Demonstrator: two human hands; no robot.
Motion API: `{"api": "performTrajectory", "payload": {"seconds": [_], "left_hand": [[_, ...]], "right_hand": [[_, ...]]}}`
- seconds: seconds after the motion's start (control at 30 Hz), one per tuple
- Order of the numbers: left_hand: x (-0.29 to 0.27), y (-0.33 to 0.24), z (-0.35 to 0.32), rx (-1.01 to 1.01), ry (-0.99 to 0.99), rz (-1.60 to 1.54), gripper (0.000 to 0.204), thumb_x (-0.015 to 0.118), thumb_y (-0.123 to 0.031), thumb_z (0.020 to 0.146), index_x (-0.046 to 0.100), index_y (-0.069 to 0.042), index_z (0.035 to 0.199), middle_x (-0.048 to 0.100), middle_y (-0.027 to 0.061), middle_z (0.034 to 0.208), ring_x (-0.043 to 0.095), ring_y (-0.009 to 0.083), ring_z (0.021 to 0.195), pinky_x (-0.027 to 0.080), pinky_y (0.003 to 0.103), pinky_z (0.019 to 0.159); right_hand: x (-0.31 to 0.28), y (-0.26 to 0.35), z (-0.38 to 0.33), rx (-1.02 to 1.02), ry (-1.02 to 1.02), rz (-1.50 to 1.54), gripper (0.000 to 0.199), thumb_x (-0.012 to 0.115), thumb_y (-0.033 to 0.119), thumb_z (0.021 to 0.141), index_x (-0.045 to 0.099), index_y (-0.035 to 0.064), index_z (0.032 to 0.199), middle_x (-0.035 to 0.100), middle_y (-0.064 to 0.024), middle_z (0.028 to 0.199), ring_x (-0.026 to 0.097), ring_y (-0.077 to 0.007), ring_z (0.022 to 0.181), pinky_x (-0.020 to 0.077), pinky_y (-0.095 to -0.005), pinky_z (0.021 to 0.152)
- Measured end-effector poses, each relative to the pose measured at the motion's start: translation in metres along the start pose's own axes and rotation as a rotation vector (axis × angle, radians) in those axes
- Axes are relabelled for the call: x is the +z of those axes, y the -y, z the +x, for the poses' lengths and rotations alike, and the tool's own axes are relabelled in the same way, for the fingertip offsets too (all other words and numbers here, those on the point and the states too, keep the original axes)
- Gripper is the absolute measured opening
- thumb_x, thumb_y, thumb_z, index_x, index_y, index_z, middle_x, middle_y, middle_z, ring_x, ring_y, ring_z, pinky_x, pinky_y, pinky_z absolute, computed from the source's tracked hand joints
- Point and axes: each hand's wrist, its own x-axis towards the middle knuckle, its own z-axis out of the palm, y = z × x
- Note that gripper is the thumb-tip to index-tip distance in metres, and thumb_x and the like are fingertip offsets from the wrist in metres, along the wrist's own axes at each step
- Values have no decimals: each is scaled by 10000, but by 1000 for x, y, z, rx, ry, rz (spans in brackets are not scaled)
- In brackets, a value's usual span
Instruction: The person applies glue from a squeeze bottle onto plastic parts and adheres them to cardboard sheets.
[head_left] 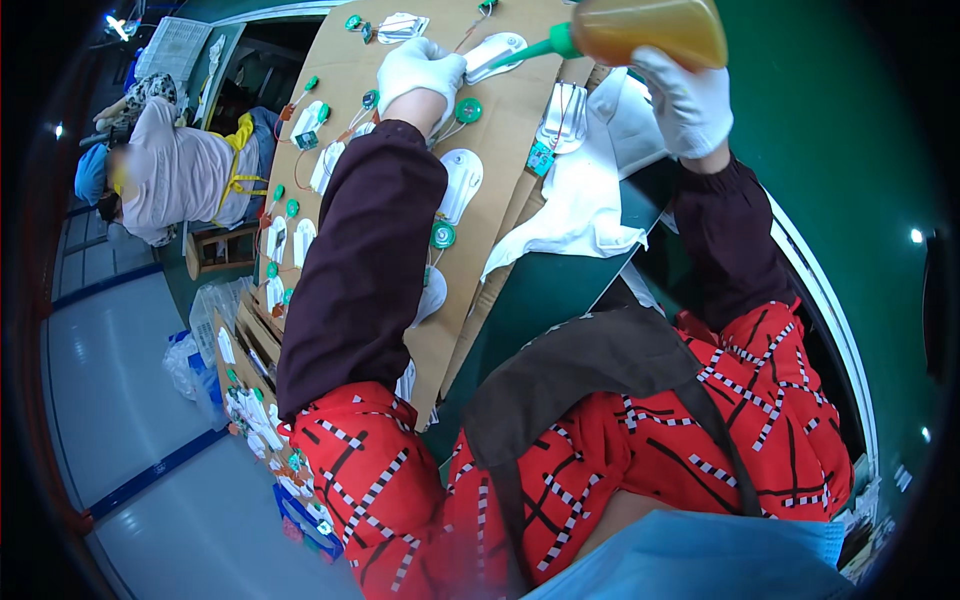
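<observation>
We hold a squeeze bottle (650,30) of amber liquid in our gloved right hand (690,100), fingers wrapped closed around its rear end. Its long axis runs nearly level across the top of the view, and its green nozzle (535,48) points to our left and slightly down, the tip meeting a white plastic shell (495,55) on the cardboard sheet (510,140).

Our gloved left hand (420,68) rests curled on the cardboard, fingers touching that same shell from its left side; we cannot tell whether it pinches the piece or only steadies it.

More white shells with green discs (467,110) and thin wires lie in rows down the cardboard, close together, so little bare room lies between them. The sheet's right edge sits just beside a white cloth (580,210), which drapes over the green table (560,285). To our left the cardboard's edge gives onto open floor, where another person (175,170) sits at a bench well apart.
</observation>
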Motion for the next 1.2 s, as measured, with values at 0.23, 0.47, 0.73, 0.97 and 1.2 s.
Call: {"api": "performTrajectory", "payload": {"seconds": [0.23,0.47,0.73,0.97,1.2], "left_hand": [[-9,-7,-10,-207,82,-356,147,677,-97,795,608,20,853,682,116,811,677,162,716,529,261,660],[-9,-11,-12,-203,115,-418,144,649,-71,853,561,35,892,668,143,889,692,199,787,554,257,695],[-9,-9,-12,-193,98,-407,158,647,-77,859,562,39,925,670,141,894,692,206,789,558,265,702],[-1,2,-6,-129,80,-371,153,643,-55,857,580,57,941,665,150,898,688,204,789,568,263,730],[-2,0,-5,-128,94,-322,153,641,-54,855,587,57,946,667,149,895,688,199,790,567,257,732]], "right_hand": [[59,6,33,-90,45,-249,762,882,54,593,499,17,1252,605,-82,1135,581,-181,1025,490,-302,876],[63,-3,49,-188,187,-385,754,889,105,599,513,21,1247,611,-79,1157,583,-179,1038,468,-325,922],[70,-1,55,-269,217,-610,764,909,226,574,533,32,1210,635,-100,1120,611,-192,1003,478,-321,900],[75,16,49,-282,286,-813,793,914,302,562,534,41,1207,639,-99,1106,616,-197,996,478,-316,894],[71,22,42,-114,260,-561,813,923,267,564,523,38,1233,618,-85,1155,597,-177,1031,468,-321,918]]}}
